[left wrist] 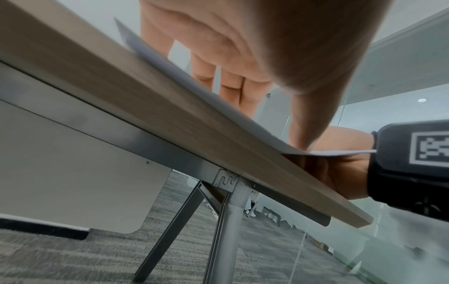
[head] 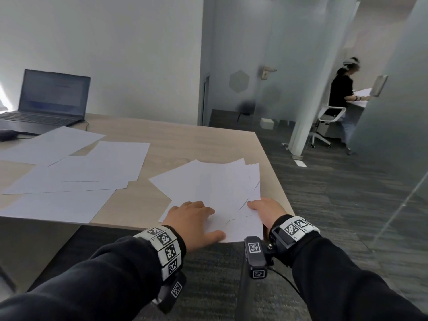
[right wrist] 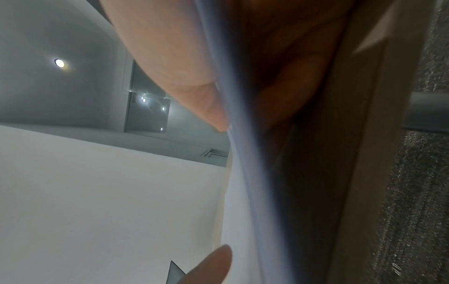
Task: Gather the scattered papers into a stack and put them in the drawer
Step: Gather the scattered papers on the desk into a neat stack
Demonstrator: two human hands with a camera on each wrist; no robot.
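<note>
**White sheets gathered at the counter's corner**

White papers lie in a loose, fanned pile (head: 222, 193) at the near right corner of the wooden counter (head: 185, 144), their lower edge overhanging its rim. I see my left hand (head: 194, 221) laid flat on the pile, fingers (left wrist: 230, 84) straight and pressing down. My right hand (head: 266, 210) pinches the pile's right edge, thumb (right wrist: 194, 100) on top and fingers curled beneath. More scattered sheets (head: 76, 172) overlap further left, well apart from the pile. An open laptop (head: 48, 100) stands at the far left, beside them. No drawer shows in any view.
</note>
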